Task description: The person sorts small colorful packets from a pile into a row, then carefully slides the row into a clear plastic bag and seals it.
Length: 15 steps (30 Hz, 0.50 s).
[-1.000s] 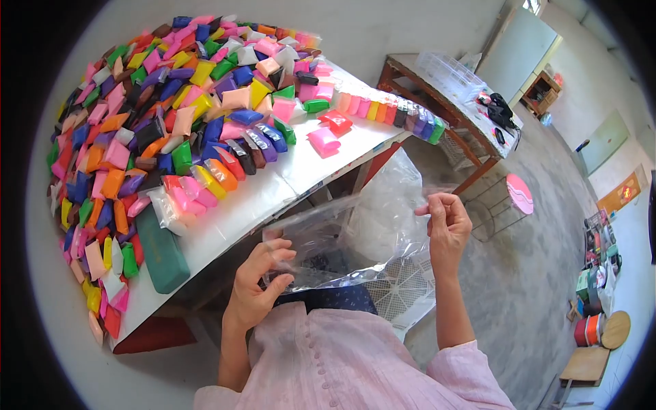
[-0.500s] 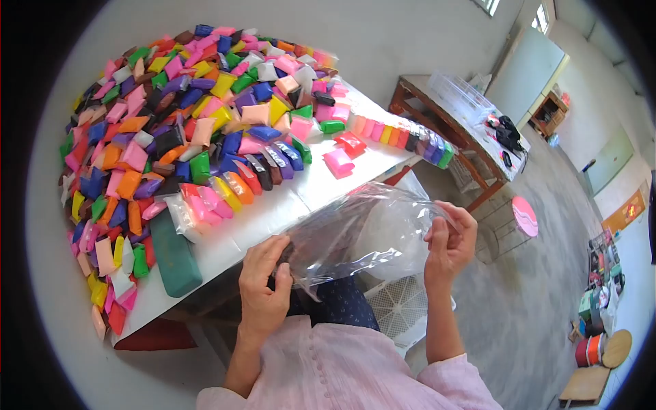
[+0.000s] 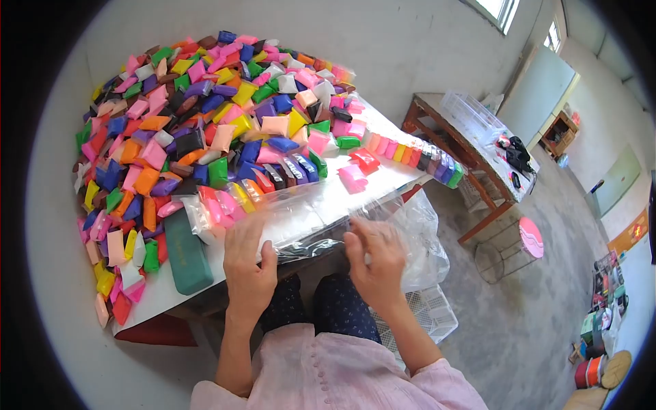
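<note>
A clear plastic bag (image 3: 311, 239) is stretched low across the front edge of the white table, its wrinkles catching the light. At its left end my left hand (image 3: 249, 270) grips the film, fingers a little blurred and thumb apart on the near side. My right hand (image 3: 377, 266) pinches the other end between thumb and fingers. Just beyond the left hand lie a clear pack (image 3: 213, 208) of pink and yellow packets and a dark green case (image 3: 188, 256). Behind the right hand hangs another crumpled clear plastic bag (image 3: 420, 239).
A large heap of small coloured packets (image 3: 198, 130) covers the table's far left. A row of coloured packets (image 3: 417, 156) lies along the right end, near loose pink packets (image 3: 353, 178). A white plastic basket (image 3: 427, 314), a pink-topped stool (image 3: 530, 237) and a second table (image 3: 471, 137) stand to the right.
The clear bag has come down from in front of me to the table edge. My right hand has moved left, closer to my left hand. The camera view has shifted slightly.
</note>
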### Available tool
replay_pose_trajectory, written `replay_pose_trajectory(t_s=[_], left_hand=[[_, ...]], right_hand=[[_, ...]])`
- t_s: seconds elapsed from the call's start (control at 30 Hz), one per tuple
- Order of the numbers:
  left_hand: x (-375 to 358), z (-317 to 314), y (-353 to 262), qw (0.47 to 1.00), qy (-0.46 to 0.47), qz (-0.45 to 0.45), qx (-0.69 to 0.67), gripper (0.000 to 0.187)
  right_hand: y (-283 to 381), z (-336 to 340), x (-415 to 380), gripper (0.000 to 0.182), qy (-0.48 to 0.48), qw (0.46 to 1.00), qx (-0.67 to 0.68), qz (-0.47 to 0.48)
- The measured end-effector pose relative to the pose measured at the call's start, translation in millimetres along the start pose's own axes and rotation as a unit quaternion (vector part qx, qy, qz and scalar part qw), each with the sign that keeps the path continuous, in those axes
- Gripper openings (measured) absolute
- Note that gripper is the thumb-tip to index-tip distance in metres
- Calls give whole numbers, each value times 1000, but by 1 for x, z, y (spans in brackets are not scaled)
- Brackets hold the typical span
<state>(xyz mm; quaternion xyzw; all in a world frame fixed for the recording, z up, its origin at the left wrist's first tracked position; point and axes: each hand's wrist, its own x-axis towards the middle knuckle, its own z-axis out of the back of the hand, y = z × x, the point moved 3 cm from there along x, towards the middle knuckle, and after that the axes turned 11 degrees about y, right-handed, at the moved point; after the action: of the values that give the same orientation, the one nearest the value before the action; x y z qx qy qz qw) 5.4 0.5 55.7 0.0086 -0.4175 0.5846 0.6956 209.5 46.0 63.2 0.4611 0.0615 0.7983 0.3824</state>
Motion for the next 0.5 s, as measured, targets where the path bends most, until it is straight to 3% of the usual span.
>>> replay_pose_trajectory(t_s=[0.07,0.2,0.23,0.33,0.5], left_hand=[[-3,1,7,1000,0,23,15,48],[-7,3,21,995,-15,16,96,48],[-7,3,24,993,-20,15,115,47],[-12,0,32,992,-39,33,119,49],[-15,-5,30,996,4,37,80,50]], right_hand=[[-3,-21,10,17,15,997,-30,77],[-28,-43,16,24,126,973,-190,31],[-37,-49,14,27,109,961,-253,32],[-37,-46,19,24,131,950,-282,-18],[-22,-62,26,22,91,973,-184,102]])
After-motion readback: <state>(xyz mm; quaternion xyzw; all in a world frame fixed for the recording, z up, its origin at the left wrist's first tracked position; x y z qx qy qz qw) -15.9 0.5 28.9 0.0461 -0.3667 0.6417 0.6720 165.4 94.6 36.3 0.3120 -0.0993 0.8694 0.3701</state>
